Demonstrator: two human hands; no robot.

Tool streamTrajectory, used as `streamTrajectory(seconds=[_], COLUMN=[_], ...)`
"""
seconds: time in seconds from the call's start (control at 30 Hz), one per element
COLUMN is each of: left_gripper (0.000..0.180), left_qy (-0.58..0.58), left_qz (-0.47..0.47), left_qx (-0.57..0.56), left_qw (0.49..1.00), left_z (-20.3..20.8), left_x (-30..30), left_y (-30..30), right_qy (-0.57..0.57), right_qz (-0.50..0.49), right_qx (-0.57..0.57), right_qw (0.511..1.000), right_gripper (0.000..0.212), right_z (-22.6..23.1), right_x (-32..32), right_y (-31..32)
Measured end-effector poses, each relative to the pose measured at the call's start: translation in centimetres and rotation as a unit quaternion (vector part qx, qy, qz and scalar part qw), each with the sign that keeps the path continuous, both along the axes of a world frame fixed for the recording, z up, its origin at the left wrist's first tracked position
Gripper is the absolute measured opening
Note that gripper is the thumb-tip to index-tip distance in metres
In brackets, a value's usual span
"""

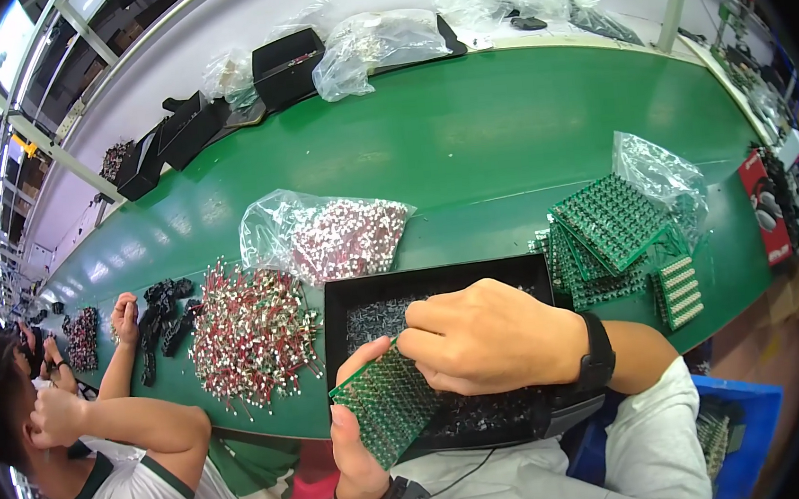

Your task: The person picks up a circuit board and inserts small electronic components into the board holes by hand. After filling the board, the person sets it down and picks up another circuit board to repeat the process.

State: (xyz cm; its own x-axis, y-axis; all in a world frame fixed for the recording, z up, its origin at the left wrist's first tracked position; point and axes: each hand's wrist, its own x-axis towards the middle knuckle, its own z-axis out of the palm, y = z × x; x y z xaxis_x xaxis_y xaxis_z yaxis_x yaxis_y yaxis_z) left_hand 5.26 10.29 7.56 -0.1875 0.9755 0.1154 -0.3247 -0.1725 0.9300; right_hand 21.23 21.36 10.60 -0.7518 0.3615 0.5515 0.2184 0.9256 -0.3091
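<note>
My left hand (355, 448) grips a green circuit board panel (389, 404) by its left side, thumb and fingers along the edges. The panel is tilted and carries rows of small parts. My right hand (493, 336) is curled closed over the panel's upper right edge. Its fingertips are bent down and hidden, so what they pinch cannot be made out. Both hands are above the near part of a black tray (435, 277), which holds many small dark pieces (373, 323). A dark band is on each of my wrists, and a thin cord runs from the left one.
Left of the tray lie a heap of red-and-white wired connectors (251, 343) and a clear bag of them (351, 239). Rightward are stacked green panels (611, 221), a panel with white strips (681, 291) and a blue crate (760, 408). A co-worker (142, 453) sits at the left.
</note>
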Motion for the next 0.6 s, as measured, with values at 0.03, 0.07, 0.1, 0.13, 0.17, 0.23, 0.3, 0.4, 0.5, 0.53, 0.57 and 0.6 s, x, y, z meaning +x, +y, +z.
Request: streamTrajectory(seconds=[0.03,0.07,0.1,0.13,0.17,0.23,0.3,0.4,0.5,0.53,0.57,0.6], left_gripper=[0.076,0.076,0.076,0.076,0.076,0.076,0.077,0.075,0.073,0.072,0.071,0.071], left_qy=[-0.003,-0.005,-0.005,-0.006,-0.007,0.0,0.005,-0.006,-0.01,-0.026,-0.042,-0.043], left_qz=[-0.005,-0.011,-0.01,-0.013,-0.016,-0.019,-0.026,-0.032,-0.024,-0.026,-0.028,-0.027], left_qx=[-0.001,-0.002,-0.003,0.001,0.005,0.002,-0.003,-0.01,-0.011,-0.008,-0.005,-0.005], left_qw=[1.0,1.0,1.0,1.0,1.0,1.0,1.0,0.999,1.0,0.999,0.999,0.999], left_z=[-0.01,-0.02,-0.06,-0.11,-0.13,-0.07,-0.14,0.13,0.22,0.26,0.27,0.29], left_x=[-0.1,-0.17,-0.21,-0.22,-0.21,-0.18,-0.04,-0.12,-0.12,-0.11,-0.09,-0.05], left_y=[-0.1,-0.16,-0.21,-0.13,-0.06,0.01,0.11,-0.02,-0.07,-0.02,0.01,0.02], right_qy=[-0.008,-0.008,-0.006,-0.005,-0.005,-0.016,-0.029,-0.041,-0.03,-0.016,-0.017,-0.024], right_qz=[0.005,0.005,0.006,0.007,0.007,-0.004,-0.011,-0.012,-0.015,-0.021,-0.021,-0.022], right_qx=[-0.007,-0.007,-0.007,-0.005,-0.005,-0.011,-0.015,-0.017,-0.015,-0.014,-0.014,-0.011], right_qw=[1.0,1.0,1.0,1.0,1.0,1.0,0.999,0.999,0.999,1.0,1.0,0.999], right_gripper=[0.02,0.02,0.02,0.019,0.019,0.019,0.019,0.019,0.02,0.02,0.02,0.021], right_z=[-0.15,-0.22,-0.27,-0.29,-0.33,-0.39,-0.54,-0.32,-0.25,-0.22,-0.1,0.06], right_x=[-0.03,-0.08,-0.15,-0.16,-0.16,-0.18,-0.07,-0.12,0.3,0.45,0.49,0.52], right_y=[-0.03,-0.04,-0.04,0.04,0.05,-0.01,-0.01,-0.14,-0.02,0.1,0.17,0.21])
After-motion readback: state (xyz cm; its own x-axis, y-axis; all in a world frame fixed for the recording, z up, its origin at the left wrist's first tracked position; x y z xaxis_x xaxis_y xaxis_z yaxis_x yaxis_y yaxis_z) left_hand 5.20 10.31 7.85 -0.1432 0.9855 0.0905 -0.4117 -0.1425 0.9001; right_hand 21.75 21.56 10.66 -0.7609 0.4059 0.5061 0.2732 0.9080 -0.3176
